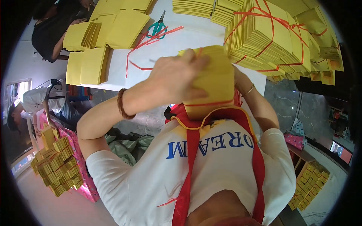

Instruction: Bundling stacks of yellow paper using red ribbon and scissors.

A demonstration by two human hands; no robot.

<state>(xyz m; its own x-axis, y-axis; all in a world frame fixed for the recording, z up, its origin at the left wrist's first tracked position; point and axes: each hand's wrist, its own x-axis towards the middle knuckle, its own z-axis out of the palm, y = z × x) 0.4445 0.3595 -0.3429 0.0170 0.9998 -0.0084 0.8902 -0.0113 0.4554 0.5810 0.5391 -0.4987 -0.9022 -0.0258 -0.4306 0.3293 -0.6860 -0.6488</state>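
Note:
A thick stack of yellow paper (215,79) stands at the near table edge, against the front of my red apron. Red ribbon (209,104) runs across its lower part, and a short bit of red shows at its top. My left hand (177,79) lies over the stack's left side, its fingers smeared by motion, so their grip is unclear. At the stack's right side my right hand (241,81) holds it; most of those fingers are hidden behind the paper. Teal-handled scissors (157,31) and loose red ribbons (145,43) lie beyond my left hand.
Yellow paper stacks (88,66) line the table's left side. Large bundles tied with red ribbon (267,34) crowd the far right. The white table (188,35) lies between them. Another person in dark clothing (49,34) is at the far left. More bundles (58,165) sit lower left.

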